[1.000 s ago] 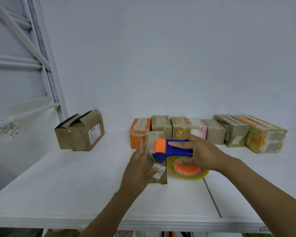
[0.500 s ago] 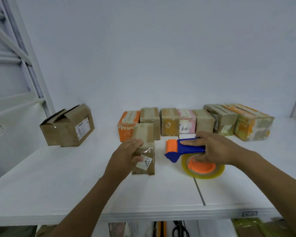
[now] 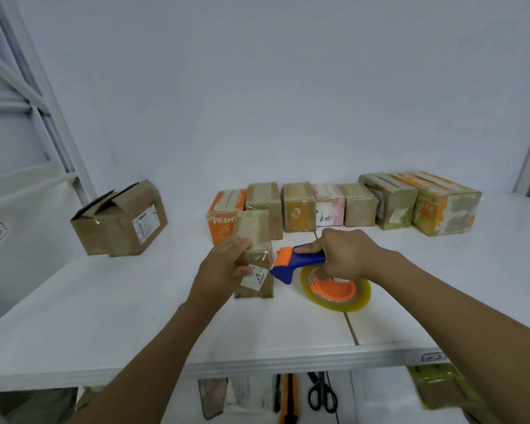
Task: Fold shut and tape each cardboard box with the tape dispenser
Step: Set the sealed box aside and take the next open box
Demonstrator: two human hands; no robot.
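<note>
I have my left hand (image 3: 224,264) wrapped around the small box (image 3: 253,224), with my fingers over its top edge and my thumb on its front face. My right hand (image 3: 346,255) grips the blue handle of the tape dispenser (image 3: 300,261), just to the right of the small box. The orange end of the dispenser is right next to the box's upper corner, but I cannot tell if it touches. The yellow tape roll (image 3: 349,304) hangs low, close to the tabletop (image 3: 120,301). The small box is folded shut, and I can see shiny tape along its top and down its front, so I think this one is nearly done. Behind the small box is a row of boxes (image 3: 358,209), all closed, and they look taped already. Far to the left of the small box sits a bigger open box (image 3: 123,221) with its flaps sticking up. I think that one has yet to be folded and taped. Below the tabletop's front edge, nearer to me than the small box, I can see scissors (image 3: 322,393).
</note>
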